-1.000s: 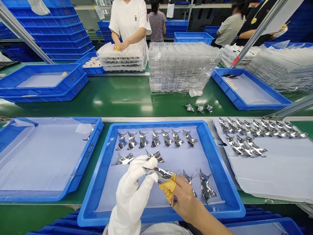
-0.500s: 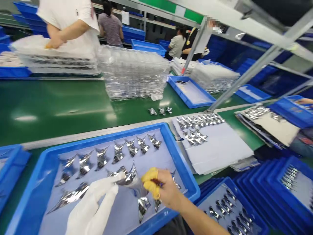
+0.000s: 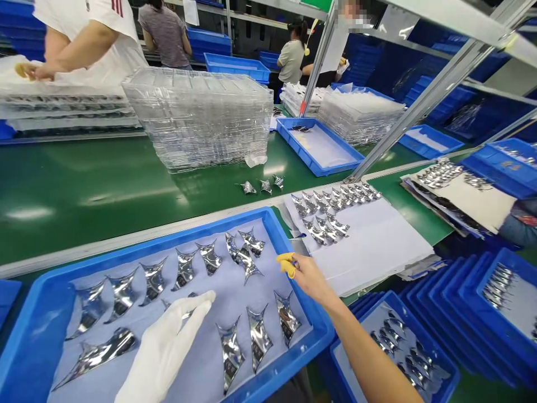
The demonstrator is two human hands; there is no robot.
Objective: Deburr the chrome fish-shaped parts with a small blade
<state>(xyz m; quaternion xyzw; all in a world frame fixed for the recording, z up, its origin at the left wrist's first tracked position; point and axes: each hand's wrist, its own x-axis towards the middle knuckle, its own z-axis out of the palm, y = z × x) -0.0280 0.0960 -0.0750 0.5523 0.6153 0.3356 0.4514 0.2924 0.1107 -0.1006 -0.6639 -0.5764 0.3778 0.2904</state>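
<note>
Head view: hands apart, empty; left hand (image 3: 165, 350) over metal pieces (image 3: 258, 338), right hand (image 3: 312, 282) by blue tray (image 3: 293, 358).

Thirteen mirror-finished curved metal pieces (image 3: 259, 338) in the blue plastic tray (image 3: 146, 239) at the near edge of the green bench (image 3: 84, 190), and one of those thirteen is partly covered by the white-gloved left hand (image 3: 165, 350)! That's one gloved hand and one bare right hand (image 3: 312, 280) over the tray. Across on the white paper sheet (image 3: 369, 246), twelve more: nine along the back, three in front! Three loose pieces (image 3: 265, 186) sit out on the bench beyond the tray's far corner, and there's one tall stack of clear plastic trays (image 3: 197, 117) behind them!
</note>
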